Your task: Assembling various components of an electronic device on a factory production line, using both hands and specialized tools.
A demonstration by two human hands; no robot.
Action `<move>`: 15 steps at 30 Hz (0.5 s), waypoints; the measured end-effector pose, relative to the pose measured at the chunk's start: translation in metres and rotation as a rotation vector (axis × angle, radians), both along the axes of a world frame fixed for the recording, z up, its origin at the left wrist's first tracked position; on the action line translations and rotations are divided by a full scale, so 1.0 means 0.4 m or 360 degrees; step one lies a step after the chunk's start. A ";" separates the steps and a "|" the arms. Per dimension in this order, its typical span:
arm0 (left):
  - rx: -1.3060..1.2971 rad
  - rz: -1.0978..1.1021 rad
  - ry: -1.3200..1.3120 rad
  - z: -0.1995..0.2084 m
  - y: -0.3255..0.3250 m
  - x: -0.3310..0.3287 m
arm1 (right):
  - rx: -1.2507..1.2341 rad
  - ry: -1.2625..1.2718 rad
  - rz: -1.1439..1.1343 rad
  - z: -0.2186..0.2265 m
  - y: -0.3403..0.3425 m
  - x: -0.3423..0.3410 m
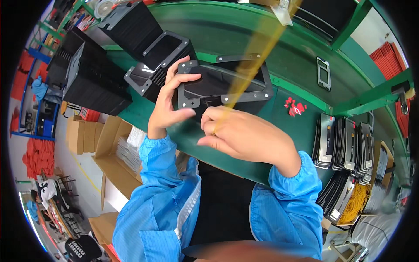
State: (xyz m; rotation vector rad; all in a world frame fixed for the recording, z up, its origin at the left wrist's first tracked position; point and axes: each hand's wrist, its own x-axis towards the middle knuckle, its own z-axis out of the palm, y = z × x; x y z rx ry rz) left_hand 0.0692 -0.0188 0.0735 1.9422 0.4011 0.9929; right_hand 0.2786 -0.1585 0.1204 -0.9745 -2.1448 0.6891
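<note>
Black-framed panel [211,85], set back from the front edge of the worktop [302,131] — seemingly braced by loosely spread left hand [166,99] at its left end — near curled right hand [251,133], grip impossible to tell.

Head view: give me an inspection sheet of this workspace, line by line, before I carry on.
Surface: green bench, partly hidden by what stands on it.
Job's things: black frames with glossy panels; blurred yellow strand above them.
Clutter: red pieces right of the frames; dark stacks at left; panel stacks at right.
Hands: left hand touches a frame, thumb apart; right hand has fingers curled on the strand.
Cables: none certain; yellow bundle could be cords or bands.
Surroundings: open cardboard box and blue shelving at left.
</note>
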 end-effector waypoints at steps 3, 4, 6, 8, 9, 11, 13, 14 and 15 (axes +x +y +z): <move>0.0147 0.0021 0.0029 -0.019 0.013 -0.002 | -0.0005 -0.0236 -0.0037 -0.006 0.004 -0.011; 0.0162 0.0016 0.0048 -0.024 0.020 -0.002 | -0.0001 -0.0236 -0.0034 -0.004 0.008 -0.012; 0.0180 0.0013 0.0067 -0.033 0.036 -0.007 | 0.0034 -0.0084 -0.0104 0.005 0.018 -0.009; 0.0118 0.0002 -0.0003 -0.034 0.045 -0.006 | 0.0052 -0.0016 -0.0135 0.019 0.018 -0.004; 0.0086 -0.0003 -0.0042 -0.035 0.046 -0.005 | 0.0085 0.0061 -0.0175 0.033 0.014 0.004; 0.0005 0.0085 -0.0046 -0.002 0.023 0.009 | 0.0153 0.0211 -0.0252 0.061 0.005 0.033; -0.0162 0.0241 -0.0032 0.051 -0.017 0.017 | 0.0190 0.0210 -0.0260 0.082 -0.007 0.066; -0.0160 0.0234 -0.0035 0.083 -0.038 0.010 | 0.0225 0.0219 -0.0273 0.092 -0.016 0.087; 0.0326 0.0483 0.0136 0.114 -0.053 0.000 | 0.0260 0.0225 -0.0304 0.100 -0.026 0.111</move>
